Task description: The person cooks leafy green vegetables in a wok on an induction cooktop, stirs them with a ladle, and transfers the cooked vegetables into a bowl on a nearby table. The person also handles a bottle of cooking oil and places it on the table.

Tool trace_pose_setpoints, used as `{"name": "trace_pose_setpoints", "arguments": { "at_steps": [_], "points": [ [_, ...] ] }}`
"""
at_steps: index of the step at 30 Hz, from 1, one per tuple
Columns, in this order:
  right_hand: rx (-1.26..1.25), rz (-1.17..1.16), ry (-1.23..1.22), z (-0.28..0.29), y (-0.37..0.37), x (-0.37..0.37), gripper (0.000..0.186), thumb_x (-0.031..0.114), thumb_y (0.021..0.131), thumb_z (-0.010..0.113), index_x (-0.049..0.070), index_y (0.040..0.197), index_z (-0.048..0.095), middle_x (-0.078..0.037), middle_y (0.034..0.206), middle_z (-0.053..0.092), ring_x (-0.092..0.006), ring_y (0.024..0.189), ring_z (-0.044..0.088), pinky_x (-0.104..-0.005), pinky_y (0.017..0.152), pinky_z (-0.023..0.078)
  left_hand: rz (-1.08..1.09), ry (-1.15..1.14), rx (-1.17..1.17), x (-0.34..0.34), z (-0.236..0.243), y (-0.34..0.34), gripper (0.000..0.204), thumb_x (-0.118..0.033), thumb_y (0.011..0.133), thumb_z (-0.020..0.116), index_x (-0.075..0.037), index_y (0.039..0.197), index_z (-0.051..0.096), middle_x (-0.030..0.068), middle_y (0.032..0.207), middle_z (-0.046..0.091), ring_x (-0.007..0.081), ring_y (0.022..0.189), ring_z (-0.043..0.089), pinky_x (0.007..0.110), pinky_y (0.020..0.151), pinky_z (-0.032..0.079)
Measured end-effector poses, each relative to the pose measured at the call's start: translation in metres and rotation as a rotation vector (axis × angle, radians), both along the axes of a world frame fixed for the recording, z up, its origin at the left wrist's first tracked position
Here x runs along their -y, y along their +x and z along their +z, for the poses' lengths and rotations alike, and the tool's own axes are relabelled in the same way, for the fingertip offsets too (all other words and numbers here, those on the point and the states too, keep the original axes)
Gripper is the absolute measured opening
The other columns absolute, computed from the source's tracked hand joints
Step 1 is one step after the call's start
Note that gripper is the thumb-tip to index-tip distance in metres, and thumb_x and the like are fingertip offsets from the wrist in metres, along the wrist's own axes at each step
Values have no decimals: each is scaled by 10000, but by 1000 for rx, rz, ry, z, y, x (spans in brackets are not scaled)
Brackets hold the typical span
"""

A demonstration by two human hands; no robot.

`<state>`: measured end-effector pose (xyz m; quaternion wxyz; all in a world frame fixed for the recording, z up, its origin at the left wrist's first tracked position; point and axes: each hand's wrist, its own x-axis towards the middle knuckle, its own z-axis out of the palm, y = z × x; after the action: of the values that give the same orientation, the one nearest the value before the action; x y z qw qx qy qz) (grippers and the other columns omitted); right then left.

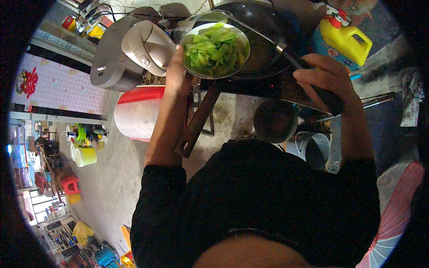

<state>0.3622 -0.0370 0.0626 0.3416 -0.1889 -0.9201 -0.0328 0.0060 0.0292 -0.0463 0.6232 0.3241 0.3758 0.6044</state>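
Observation:
Cut green leafy vegetables (216, 49) fill a white dish (246, 54), held by its left rim in my left hand (177, 69), thumb on the edge. My right hand (328, 78) is wrapped round the black handle of a long metal cooking utensil (291, 55). Its shaft slants up and left beyond the dish, and I cannot clearly make out its head. Behind and below the dish sits a dark wok (270, 56). A long brown handle (202, 117) reaches toward me from under the dish.
Left of the dish stand a beige kettle-like appliance (145, 47) and a grey rice cooker (111, 58). A yellow jug with a red cap (344, 40) stands at far right. Below the counter are a red-and-white drum (138, 114), a dark round pan (275, 119) and a bucket (313, 149).

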Motion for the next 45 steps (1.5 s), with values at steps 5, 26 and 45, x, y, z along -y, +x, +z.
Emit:
{"name": "trace_pose_setpoints", "arguments": {
  "at_steps": [5,26,45],
  "points": [
    [-65,12,-30,-3,2,1,437,87,614,758,195,1027,662,-82,954,610,-277,756,633,-331,621,513,1,6,-18,6,2,-2,450,-360,993,383,-11,1262,475,135,1197,571,228,1060,577,360,915,460],
    [306,-31,-118,8,-15,2,395,147,705,705,234,1085,639,-99,1074,615,-326,988,596,-400,800,498,99,-31,9,7,-4,-16,484,-372,982,417,21,1259,470,151,1200,554,245,1080,554,380,934,439],
    [-564,-286,-1094,-22,5,-153,269,262,817,655,124,1047,644,-48,825,642,-148,726,658,-264,670,502,328,-30,93,63,-9,-74,456,-349,1010,317,-29,1310,438,126,1313,503,268,1201,487,413,1038,370]
  ]
}}
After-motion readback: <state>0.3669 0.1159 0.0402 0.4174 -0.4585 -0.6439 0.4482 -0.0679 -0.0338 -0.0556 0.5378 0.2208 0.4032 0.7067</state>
